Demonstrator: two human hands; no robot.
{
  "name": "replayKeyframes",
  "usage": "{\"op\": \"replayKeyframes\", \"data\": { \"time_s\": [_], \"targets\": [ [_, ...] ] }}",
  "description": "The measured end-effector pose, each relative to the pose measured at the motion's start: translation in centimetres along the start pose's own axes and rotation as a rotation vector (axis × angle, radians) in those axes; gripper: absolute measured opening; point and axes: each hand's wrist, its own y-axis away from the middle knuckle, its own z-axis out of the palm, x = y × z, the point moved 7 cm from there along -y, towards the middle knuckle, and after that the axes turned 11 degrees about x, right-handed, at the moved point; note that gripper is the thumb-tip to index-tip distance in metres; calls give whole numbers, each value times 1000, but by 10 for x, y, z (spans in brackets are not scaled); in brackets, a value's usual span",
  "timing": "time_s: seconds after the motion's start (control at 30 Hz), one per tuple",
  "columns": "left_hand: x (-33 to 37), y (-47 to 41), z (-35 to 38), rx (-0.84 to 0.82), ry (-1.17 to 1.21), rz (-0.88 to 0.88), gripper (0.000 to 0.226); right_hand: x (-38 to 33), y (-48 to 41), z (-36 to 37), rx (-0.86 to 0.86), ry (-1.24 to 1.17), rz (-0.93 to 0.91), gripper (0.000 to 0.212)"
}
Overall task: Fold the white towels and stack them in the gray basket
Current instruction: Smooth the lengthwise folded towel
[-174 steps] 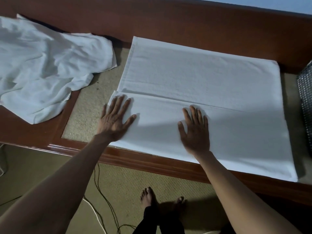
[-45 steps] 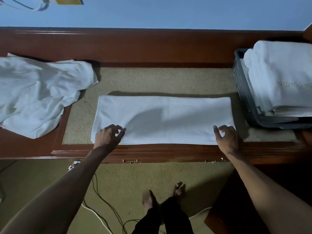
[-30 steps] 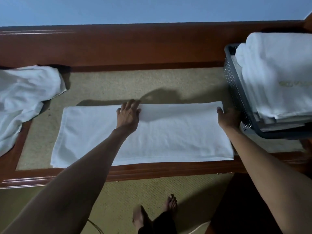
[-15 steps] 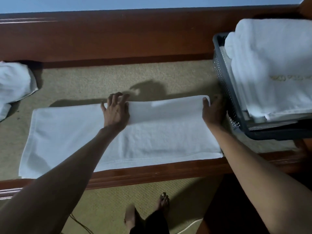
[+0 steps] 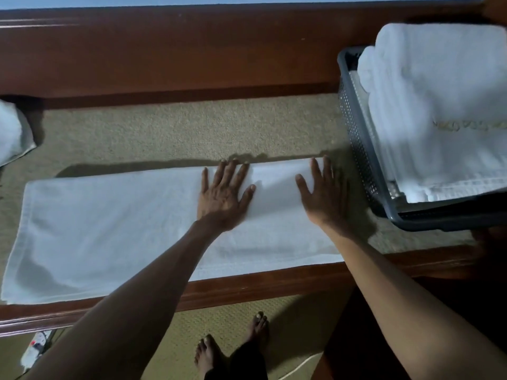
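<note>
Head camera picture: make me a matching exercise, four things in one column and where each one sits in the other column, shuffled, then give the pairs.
Things
1. long folded white towel
2. gray perforated plastic basket
3. crumpled white cloth
4. stack of folded white towels

Places
A. at the far left edge of the view
B. piled inside the basket, rising above its rim
C. flat on the beige mat, under the left hand and the right hand
D. on the right, beside the long towel's right end

Pairs: 1-C, 2-D, 3-A, 4-B
</note>
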Motion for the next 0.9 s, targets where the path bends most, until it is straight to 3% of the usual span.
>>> {"op": "replayKeyframes", "data": {
  "time_s": [0.1, 0.2, 0.37, 0.53, 0.63, 0.9],
  "targets": [
    [1, 2, -2, 23, -3, -14, 66, 3, 1, -8, 12, 10, 75, 75],
    [2, 2, -4, 38, 6, -13, 65, -42, 18, -18, 89, -4, -177, 71],
    [1, 3, -4, 53, 7, -4, 64, -45, 78, -2, -30, -54, -424, 65],
    [2, 2, -4, 57, -1, -13, 66, 16, 77, -14, -43, -23, -381, 65],
    [2, 3, -3, 70, -6, -28, 66, 31, 66, -22, 6, 34, -226, 68],
    [7, 22, -8, 109, 61, -97, 62, -96, 41, -13, 153, -328, -194, 50]
  ]
}}
